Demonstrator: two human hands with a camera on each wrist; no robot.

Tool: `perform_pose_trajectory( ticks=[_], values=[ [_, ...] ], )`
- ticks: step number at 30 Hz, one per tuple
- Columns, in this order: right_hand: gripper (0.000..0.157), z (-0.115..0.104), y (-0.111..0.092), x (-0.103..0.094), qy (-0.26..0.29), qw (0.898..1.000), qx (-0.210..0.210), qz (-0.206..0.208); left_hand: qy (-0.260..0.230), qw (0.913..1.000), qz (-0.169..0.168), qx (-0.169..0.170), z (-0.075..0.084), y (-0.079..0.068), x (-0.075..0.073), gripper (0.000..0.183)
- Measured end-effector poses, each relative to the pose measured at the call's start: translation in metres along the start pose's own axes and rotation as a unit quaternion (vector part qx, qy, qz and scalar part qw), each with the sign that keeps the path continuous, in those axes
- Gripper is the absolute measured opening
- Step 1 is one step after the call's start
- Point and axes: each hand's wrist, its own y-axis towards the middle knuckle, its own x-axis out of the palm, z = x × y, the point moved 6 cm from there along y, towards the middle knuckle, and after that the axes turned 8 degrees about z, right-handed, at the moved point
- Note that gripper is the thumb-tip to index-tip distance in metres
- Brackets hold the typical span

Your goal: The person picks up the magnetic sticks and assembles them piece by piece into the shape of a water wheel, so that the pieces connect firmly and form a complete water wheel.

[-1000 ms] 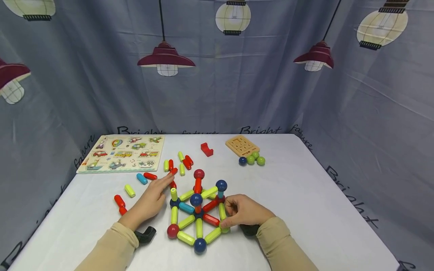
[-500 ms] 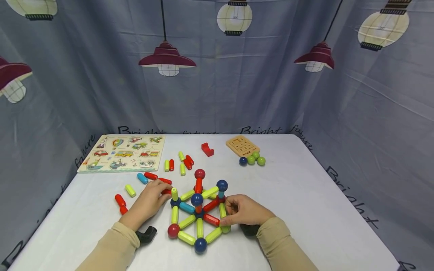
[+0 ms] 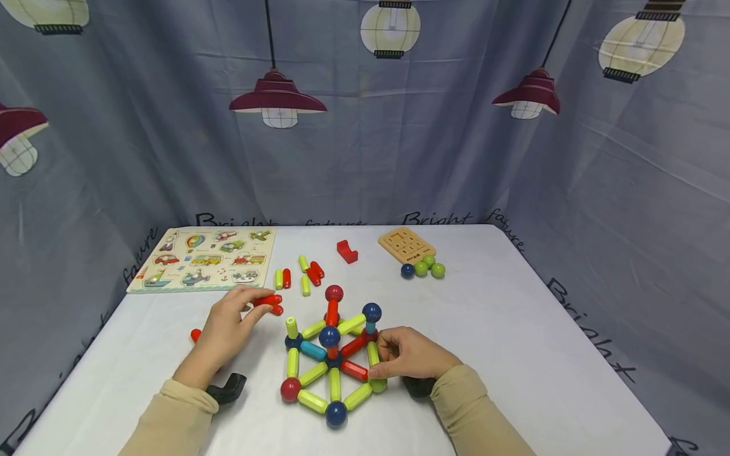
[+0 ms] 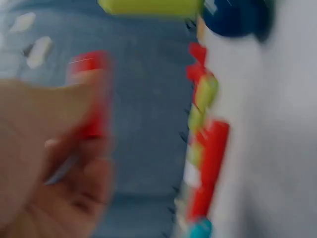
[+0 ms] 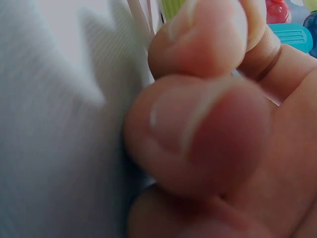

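Since the previous frame, the person's left hand [image 3: 220, 328] has shifted away from the magnetic-looking structure of rods and balls [image 3: 334, 383] toward 10 o'clock, while the right hand [image 3: 413, 354] has kept its place at the structure's 3 o'clock side. The left grip is clamped between thumb and finger on a short, glossy red rod [image 3: 267, 299], off the structure toward 10 o'clock; the left wrist view shows the pinch too, though blurred. Just beside that rod, toward 4 o'clock, is a second red rod [image 3: 276, 310]. The right hand's fingers are curled, its thumb tip against the structure's 4 o'clock corner; whether that grip is together on a part, I cannot tell.

The structure sits on the white-covered bench [image 3: 513, 329], with yellow-green, red and turquoise rods joining red and dark blue balls. At its 10 o'clock corner a yellow-green upright rod [image 3: 292, 327] stands with its top bare. Farther out lie six loose red and yellow-green rods [image 3: 287, 278] at 11 o'clock, a pale picture board [image 3: 202, 259] at 10, a red angular block [image 3: 346, 253] at 12, and at 1 a tan wooden board [image 3: 403, 246] near three green balls [image 3: 420, 268] and a dark blue ball [image 3: 407, 271].
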Motion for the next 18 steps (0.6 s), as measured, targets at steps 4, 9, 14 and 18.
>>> perform_pose_trajectory(
  ticks=[4, 9, 14, 18],
  values=[
    [0.039, 0.0, 0.001, 0.0, -0.005, 1.0, 0.0, 0.001, -0.027, 0.9867, 0.057, 0.15, 0.037, 0.0, -0.005, 0.041],
    [0.039, 0.0, 0.001, 0.0, -0.002, 1.0, 0.004, 0.001, -0.033, 0.9753, 0.016, 0.218, 0.057, -0.008, 0.009, 0.043],
    [0.038, 0.0, 0.002, 0.001, -0.002, 1.0, 0.007, 0.001, -0.033, 0.9778, -0.012, 0.206, 0.057, -0.011, 0.017, 0.043],
    [0.038, 0.001, 0.003, -0.001, -0.002, 1.0, 0.008, -0.001, -0.034, 0.9785, -0.027, 0.201, 0.055, -0.011, 0.018, 0.044]
  ],
)
